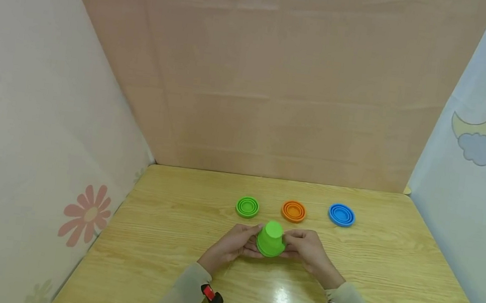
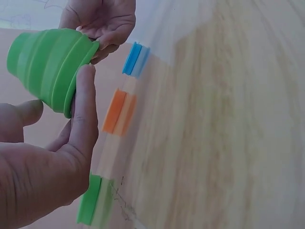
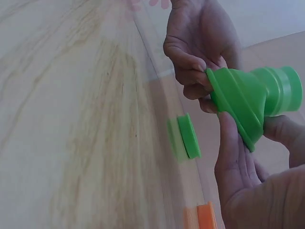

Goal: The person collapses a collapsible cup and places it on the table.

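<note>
Between both hands is a green collapsible cup (image 1: 271, 238), stretched out and bottom up, its narrow base pointing away from the table. My left hand (image 1: 233, 244) grips its left side, thumb on the wall and fingers under the wide rim. On the other side my right hand (image 1: 309, 253) pinches the cup, thumb against the wall and fingers beneath the rim. The right wrist view shows the cup (image 3: 243, 102) bent unevenly, with its wall pushed in beside the right thumb. In the left wrist view the wall of the cup (image 2: 47, 67) stands out in steps.
Beyond the hands, three flattened ringed cups lie in a row on the wooden table (image 1: 171, 213): a green one (image 1: 247, 207), an orange one (image 1: 293, 212) and a blue one (image 1: 342, 215). A brown backdrop (image 1: 276, 100) rises behind; patterned walls flank both sides.
</note>
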